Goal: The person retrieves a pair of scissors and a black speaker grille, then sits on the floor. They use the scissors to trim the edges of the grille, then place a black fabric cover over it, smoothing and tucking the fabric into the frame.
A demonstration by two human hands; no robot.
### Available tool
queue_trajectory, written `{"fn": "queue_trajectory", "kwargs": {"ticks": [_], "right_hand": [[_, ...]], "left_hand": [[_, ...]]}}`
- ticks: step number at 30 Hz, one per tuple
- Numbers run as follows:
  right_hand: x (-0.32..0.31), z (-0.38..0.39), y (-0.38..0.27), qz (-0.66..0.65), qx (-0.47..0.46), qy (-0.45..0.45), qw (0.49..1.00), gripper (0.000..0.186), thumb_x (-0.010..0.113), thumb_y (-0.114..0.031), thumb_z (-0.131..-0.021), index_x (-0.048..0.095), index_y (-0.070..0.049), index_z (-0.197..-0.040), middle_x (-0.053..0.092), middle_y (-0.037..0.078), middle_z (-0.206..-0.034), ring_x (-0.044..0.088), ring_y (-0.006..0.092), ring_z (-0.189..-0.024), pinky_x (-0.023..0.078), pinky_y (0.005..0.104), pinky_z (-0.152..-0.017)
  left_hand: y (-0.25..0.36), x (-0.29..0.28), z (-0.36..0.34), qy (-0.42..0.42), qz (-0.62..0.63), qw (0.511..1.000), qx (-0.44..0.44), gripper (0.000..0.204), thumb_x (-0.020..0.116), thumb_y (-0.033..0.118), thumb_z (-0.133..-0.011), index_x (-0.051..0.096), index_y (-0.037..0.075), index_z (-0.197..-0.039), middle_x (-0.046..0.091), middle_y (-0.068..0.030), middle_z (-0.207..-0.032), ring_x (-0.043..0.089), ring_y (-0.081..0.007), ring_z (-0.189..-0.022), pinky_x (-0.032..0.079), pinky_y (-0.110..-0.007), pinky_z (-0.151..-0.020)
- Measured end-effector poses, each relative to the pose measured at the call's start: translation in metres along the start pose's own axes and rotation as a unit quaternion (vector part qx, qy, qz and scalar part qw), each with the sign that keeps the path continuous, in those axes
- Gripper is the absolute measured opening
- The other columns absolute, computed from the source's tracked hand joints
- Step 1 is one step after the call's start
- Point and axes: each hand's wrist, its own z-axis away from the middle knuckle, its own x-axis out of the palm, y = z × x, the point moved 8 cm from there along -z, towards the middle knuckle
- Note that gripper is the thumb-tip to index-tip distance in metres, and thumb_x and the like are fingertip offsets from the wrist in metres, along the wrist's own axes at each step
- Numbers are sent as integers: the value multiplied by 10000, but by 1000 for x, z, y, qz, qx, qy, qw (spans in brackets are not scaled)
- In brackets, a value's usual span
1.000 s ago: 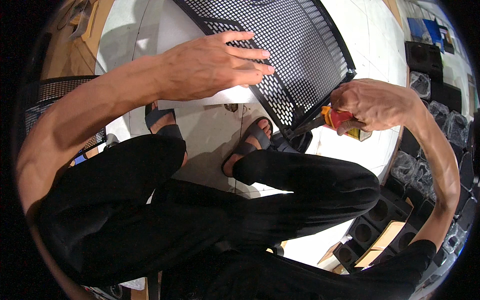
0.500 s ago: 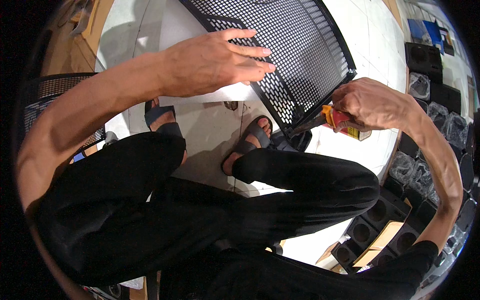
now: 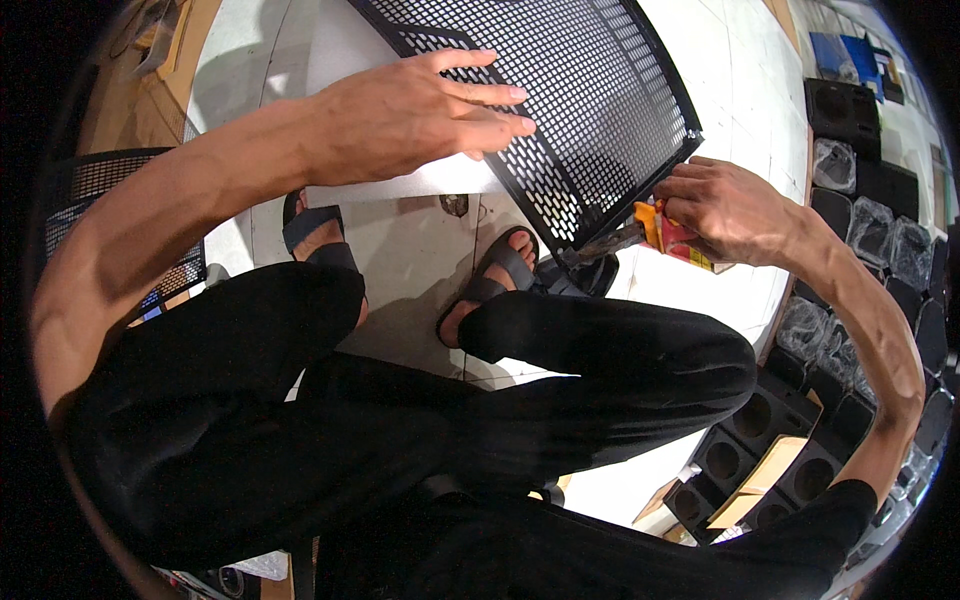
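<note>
Here the black mesh panel (image 3: 605, 95) lies left of the right grip (image 3: 737, 212).

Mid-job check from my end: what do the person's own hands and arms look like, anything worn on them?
Both the left hand and the right hand are bare: no gloves, and no rings or watch that I can see. Both forearms are uncovered. A black sleeve shows higher up the right arm; I can't make out a sleeve on the left.
</note>
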Motion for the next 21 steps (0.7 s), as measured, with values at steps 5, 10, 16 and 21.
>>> {"fn": "queue_trajectory", "kwargs": {"ticks": [5, 10, 16, 21], "right_hand": [[1, 3, -3, 7, -10, 32, 999, 277, 739, -157, -811, 681, 8, -1026, 681, 163, -1120, 648, 296, -1073, 532, 409, -975], [2, 8, -6, 24, -18, 58, 998, 278, 739, -162, -799, 673, 1, -1014, 678, 153, -1123, 650, 282, -1050, 533, 404, -954], [5, 13, -9, 34, -19, 108, 993, 260, 740, -184, -808, 664, -9, -984, 673, 149, -1127, 649, 275, -1061, 536, 408, -949], [12, 12, -6, 29, -27, 144, 989, 230, 750, -175, -805, 649, -11, -930, 670, 155, -1133, 649, 273, -1072, 542, 416, -940]], "left_hand": [[1, -4, 1, 5, 9, 1000, -1, 211, 557, 5, -886, 629, 119, -1049, 574, 41, -1377, 430, -169, -1377, 210, -447, -1237], [-1, -6, 3, 37, 32, 999, 16, 230, 563, -5, -875, 614, 133, -1051, 579, 33, -1371, 439, -187, -1372, 226, -457, -1231], [-2, -3, 4, 47, 30, 998, 23, 238, 560, -9, -872, 597, 146, -1049, 579, 33, -1371, 437, -192, -1375, 230, -462, -1230], [-3, -3, 8, 40, 30, 999, 15, 234, 546, 4, -885, 578, 147, -1068, 582, 31, -1367, 437, -196, -1374, 224, -466, -1232]]}}
